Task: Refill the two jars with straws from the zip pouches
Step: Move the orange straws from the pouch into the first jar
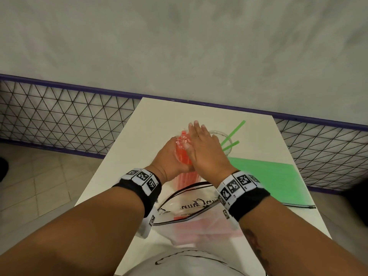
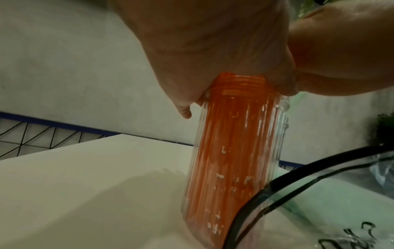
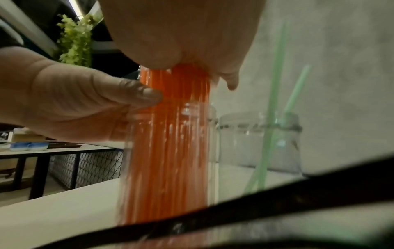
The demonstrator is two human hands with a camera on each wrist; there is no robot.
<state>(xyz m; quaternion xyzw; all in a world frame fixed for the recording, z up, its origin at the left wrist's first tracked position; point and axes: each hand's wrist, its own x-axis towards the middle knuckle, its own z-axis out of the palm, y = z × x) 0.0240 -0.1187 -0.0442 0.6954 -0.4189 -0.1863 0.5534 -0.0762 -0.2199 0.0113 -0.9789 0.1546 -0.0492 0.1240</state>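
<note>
Straws, orange plastic [image 3: 170, 151], packed one ribbed clear glass jar [image 2: 230, 151], left hand [image 1: 169, 158] gripping its neck, right hand [image 1: 205, 150] flat-fingered on top; second clear glass jar [image 3: 260, 143] held only two green straws [image 3: 275, 94].

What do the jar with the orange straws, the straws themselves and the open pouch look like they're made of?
The jar looks like clear ribbed glass, perhaps hard plastic: see-through, with bright glints and a threaded neck. The orange straws appear thin, glossy, translucent plastic, since light passes through them. The pouch seems soft clear plastic film with a black zip edge; it creases and shows the straws inside.
</note>
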